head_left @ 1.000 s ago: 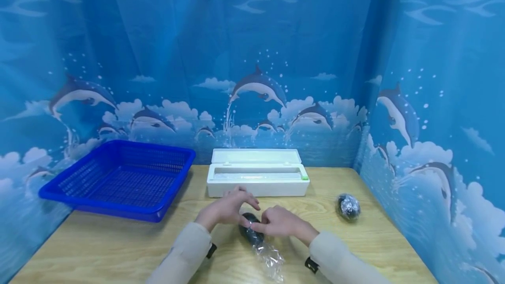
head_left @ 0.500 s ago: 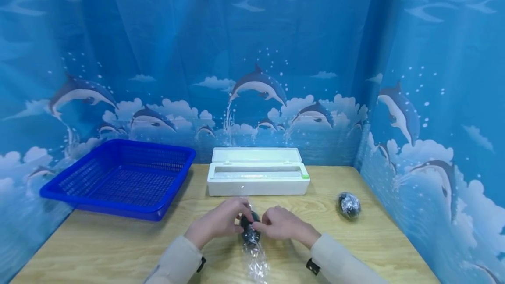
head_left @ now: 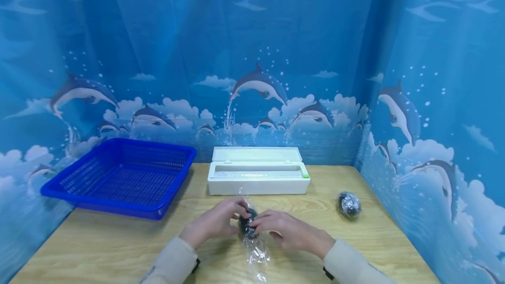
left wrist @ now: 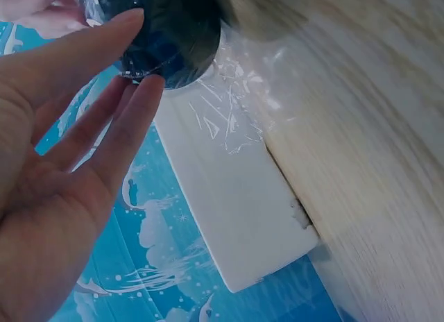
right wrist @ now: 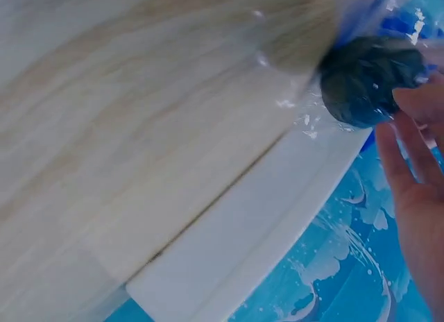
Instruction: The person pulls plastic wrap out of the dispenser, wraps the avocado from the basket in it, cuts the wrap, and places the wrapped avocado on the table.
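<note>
A dark egg-shaped object (head_left: 247,230) wrapped in clear cling film (head_left: 258,257) is between my two hands, just above or on the wooden table. My left hand (head_left: 215,221) grips its left side, thumb and fingertips on the dark surface (left wrist: 177,30) in the left wrist view. From the other side my right hand (head_left: 289,230) holds it, and the right wrist view has that thumb and fingers at the edge of the object (right wrist: 364,82). Loose film trails toward the front, and a thin strip sticks out at the far end. The fingers partly cover the object.
Behind the hands stands a white cling film box (head_left: 258,187) with its lid raised. A blue plastic basket (head_left: 118,208) sits at the left. On the right of the table (head_left: 378,240) lies another dark, film-wrapped object (head_left: 349,205). A dolphin-print curtain (head_left: 252,56) surrounds the table.
The left hand has come down and back to the object's left side. The right fingers have shifted over it. The film tail has swung from the right to point more toward the front.
</note>
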`<move>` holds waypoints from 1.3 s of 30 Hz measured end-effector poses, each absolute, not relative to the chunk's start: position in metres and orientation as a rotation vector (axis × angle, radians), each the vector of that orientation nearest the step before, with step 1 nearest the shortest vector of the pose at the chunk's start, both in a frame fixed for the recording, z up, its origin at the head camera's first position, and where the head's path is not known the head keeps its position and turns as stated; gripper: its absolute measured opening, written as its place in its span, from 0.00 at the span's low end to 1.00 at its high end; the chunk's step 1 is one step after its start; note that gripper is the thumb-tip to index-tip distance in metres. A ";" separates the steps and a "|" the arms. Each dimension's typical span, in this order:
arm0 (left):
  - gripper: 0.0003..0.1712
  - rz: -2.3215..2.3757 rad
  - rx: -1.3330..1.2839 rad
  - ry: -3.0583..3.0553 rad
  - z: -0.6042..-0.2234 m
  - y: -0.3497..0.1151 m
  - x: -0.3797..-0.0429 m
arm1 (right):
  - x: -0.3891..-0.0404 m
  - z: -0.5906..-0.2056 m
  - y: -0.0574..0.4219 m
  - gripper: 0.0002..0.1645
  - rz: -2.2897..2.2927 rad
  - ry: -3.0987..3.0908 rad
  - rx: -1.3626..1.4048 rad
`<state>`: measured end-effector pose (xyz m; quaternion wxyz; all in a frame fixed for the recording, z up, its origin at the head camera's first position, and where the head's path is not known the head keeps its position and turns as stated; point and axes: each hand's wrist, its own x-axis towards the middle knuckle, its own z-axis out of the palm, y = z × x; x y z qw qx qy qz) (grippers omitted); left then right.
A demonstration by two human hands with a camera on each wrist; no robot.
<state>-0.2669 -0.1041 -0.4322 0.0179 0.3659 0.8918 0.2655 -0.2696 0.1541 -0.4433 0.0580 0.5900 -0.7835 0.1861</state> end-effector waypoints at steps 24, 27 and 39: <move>0.18 0.835 1.197 2.829 -0.440 -0.106 -0.255 | -0.270 -0.463 0.139 0.20 0.599 -2.188 1.605; 0.17 0.862 1.186 2.805 -0.438 -0.106 -0.253 | -0.270 -0.463 0.138 0.10 0.655 -2.133 1.624; 0.08 0.932 1.107 2.721 -0.436 -0.106 -0.254 | -0.267 -0.455 0.134 0.07 0.849 -2.259 1.528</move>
